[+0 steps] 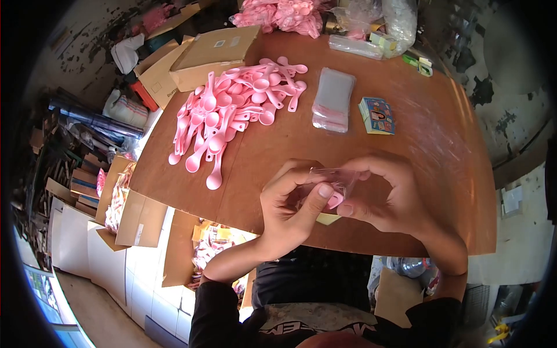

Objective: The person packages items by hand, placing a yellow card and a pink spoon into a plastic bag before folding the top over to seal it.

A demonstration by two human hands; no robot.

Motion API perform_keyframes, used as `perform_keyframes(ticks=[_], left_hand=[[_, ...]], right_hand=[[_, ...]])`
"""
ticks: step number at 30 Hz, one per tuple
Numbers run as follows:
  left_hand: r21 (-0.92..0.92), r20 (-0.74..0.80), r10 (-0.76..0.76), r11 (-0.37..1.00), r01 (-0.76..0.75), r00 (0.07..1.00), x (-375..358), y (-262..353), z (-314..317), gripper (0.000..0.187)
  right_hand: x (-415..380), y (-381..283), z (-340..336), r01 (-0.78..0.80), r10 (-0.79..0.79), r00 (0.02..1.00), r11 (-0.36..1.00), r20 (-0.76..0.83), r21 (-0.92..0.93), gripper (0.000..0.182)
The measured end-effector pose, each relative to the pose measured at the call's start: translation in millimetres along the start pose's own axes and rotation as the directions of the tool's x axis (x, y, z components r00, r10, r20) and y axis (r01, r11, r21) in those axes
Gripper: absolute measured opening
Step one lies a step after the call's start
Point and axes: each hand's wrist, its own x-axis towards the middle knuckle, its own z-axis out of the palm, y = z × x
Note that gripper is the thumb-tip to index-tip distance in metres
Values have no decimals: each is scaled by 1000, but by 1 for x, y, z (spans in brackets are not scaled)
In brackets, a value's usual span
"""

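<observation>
Black T-shirt (217, 316), white lettering partly hidden, not wholly readable. Left hand (290, 203) and right hand (386, 194), nearer than the pink spoon heap (232, 104) and to its right: fingertips pinching a clear plastic bag (343, 176) and pink piece (335, 200), probably a spoon. Risk: uneven pulling could split the thin film. Printed cards (378, 116), right of heap: text illegible. Carton (217, 52), behind heap: label unreadable.

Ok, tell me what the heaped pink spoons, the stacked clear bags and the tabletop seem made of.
Pink spoons: probably moulded plastic, smooth with a mild gloss, one even colour.
Clear bags: apparently thin plastic film, going by the see-through, shiny surface.
Tabletop: perhaps plywood or laminate, judging by its mottled brown, softly shiny surface.
</observation>
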Motion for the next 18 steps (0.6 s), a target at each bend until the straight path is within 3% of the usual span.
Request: perform_keyframes(ticks=[4, 7, 10, 13, 15, 16, 18], left_hand=[[-43, -41, -39, 998, 37, 998, -1, -3, 1, 14], [-61, -33, -17, 998, 15, 999, -1, -6, 1, 14], [-61, -12, -30, 998, 29, 999, -2, -7, 1, 13], [-75, 37, -36, 996, 39, 999, -4, -9, -1, 24], [-134, 102, -89, 986, 102, 991, -3, -5, -2, 48], [-126, 93, -89, 987, 101, 992, -2, -6, -4, 48], [-5, 206, -43, 999, 45, 978, 1, -7, -8, 74]], right_hand=[[4, -10, 4, 32, -34, 999, 998, 28, 53, 41], [1, -13, 7, 18, -17, 1000, 1000, 21, -6, 30], [-4, -7, 11, -44, 47, 998, 997, -51, 61, 18], [-4, -12, 8, -42, 44, 998, 998, -41, 54, 12], [0, -27, 1, -75, 70, 995, 994, -74, -77, 11], [-1, -29, -3, -69, 64, 996, 995, -67, -68, 11], [-4, -27, -15, 69, -110, 968, 981, -226, -182, 11]])
